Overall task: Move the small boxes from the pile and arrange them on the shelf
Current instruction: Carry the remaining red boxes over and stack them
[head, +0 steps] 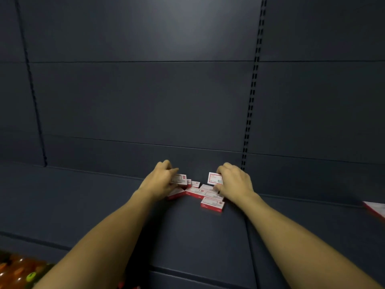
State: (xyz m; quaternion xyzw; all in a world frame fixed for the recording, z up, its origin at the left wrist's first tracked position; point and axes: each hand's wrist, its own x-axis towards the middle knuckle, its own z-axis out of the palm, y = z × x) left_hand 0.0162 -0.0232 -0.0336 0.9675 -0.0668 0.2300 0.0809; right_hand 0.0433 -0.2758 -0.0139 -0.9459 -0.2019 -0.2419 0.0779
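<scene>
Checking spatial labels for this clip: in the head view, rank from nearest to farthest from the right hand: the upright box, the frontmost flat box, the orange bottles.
1. Upright box: pinched in the right hand.
2. Frontmost flat box: just below the hand, pile's near edge.
3. Orange bottles: bottom left corner.

Position: the single head camera is sitting on the person's head, above and behind both forearms.
Direction: it is looking forward and slightly down onto a dark shelf [83, 205] and at the dark back panel [145, 90] rising behind it.
Nearness: the forearms are filling the lower part of the view; the left hand [160, 180] and right hand [233, 182] are lying farther in, at the small boxes [208, 195] near the middle.
Lens: the wide angle is bending the slotted upright [253, 86] and the panel seams.
Shared area: only one view is showing.
</scene>
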